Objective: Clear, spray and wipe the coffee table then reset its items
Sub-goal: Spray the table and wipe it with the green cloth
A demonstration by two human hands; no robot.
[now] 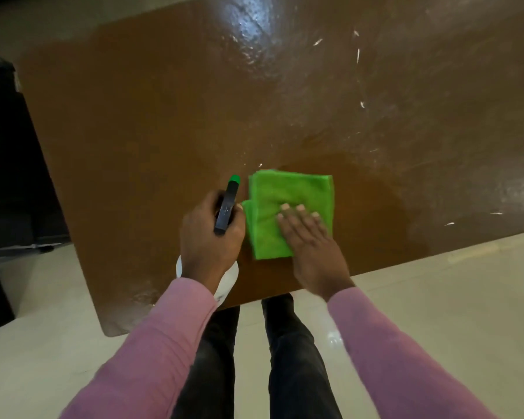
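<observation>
On the worktop [133,116], near edge: left hand [211,237], fingers curled round the spray bottle [228,207], just left of the cloth. Cloth [288,204], green, folded, flat. Right hand [310,240], fingers straight, close together, pressing the cloth. Advice: keep the palm flat; overlap strokes toward the streaks beyond the cloth.

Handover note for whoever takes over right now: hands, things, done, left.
Left hand: grips the spray bottle, nozzle pointing out over the table.
Right hand: flat, pressing the green cloth onto the coffee table near its front edge.
Done: clearing and spraying, by the look of it; the top shows a wet sheen and streaks.
Left: finish wiping, mainly the streaky far right side; set down the bottle and cloth; reset the items, which are out of view.
</observation>
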